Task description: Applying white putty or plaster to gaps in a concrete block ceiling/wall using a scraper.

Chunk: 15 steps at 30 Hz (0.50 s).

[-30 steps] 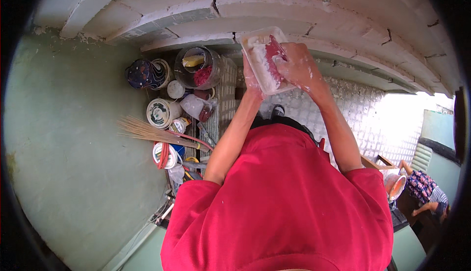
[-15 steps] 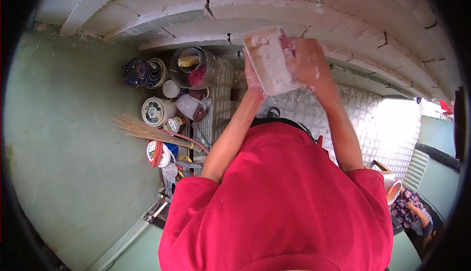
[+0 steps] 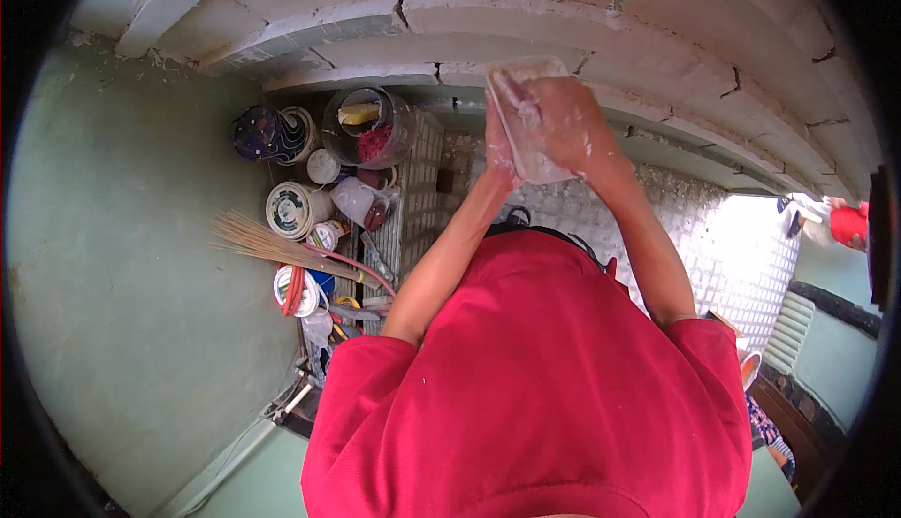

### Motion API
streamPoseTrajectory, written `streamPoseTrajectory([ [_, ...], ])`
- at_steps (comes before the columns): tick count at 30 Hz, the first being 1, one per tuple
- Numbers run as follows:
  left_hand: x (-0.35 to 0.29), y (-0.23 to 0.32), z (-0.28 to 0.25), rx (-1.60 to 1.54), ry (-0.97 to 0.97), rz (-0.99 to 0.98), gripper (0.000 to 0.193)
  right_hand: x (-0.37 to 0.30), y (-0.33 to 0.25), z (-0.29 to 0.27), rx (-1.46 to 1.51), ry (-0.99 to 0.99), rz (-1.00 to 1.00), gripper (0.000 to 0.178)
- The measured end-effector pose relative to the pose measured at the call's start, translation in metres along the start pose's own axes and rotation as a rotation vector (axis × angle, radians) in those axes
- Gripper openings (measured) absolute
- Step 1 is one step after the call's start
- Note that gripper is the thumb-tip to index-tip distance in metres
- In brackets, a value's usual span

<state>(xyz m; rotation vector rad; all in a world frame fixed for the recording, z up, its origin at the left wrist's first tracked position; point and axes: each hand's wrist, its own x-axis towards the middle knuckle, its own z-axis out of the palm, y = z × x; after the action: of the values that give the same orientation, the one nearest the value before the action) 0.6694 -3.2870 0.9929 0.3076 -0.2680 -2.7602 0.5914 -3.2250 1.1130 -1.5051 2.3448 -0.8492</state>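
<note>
A shallow white rectangular tray [image 3: 540, 175] smeared with white paste is tilted up in front of me. My left hand [image 3: 498, 150] grips it from below and along its left side, the fingers mostly hidden behind it. Over the tray, my right hand [image 3: 566, 124] is closed, with white smears on its skin. A narrow pinkish shape covered in paste lies by its fingers; whether it is a finger or a tool I cannot make out. Motion blurs this hand slightly.
On the left, a slatted ledge [image 3: 424, 171] holds a clear tub [image 3: 399, 110], a paint bucket [image 3: 293, 210], a twig broom [image 3: 272, 244] and several smaller containers. White-edged beams [image 3: 526, 11] cross ahead. At far right show a red sleeve [image 3: 849, 227] and patterned clothing [image 3: 768, 429].
My right hand has moved left and over the tray, covering much of the paste. The tray has shifted slightly right. A red sleeve and pale hand show more at the far right.
</note>
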Motion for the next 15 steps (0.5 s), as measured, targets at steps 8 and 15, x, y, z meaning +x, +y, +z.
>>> streamPoseTrajectory([
  [8,-0.011,0.014,-0.008,-0.441,-0.300,-0.088,0.079,-0.005,0.008,-0.013,0.036,0.000,0.054,0.028],
  [15,-0.007,0.010,-0.012,-0.089,-0.062,0.027,0.076,-0.015,0.042,0.023,-0.026,0.162,-0.036,0.027],
])
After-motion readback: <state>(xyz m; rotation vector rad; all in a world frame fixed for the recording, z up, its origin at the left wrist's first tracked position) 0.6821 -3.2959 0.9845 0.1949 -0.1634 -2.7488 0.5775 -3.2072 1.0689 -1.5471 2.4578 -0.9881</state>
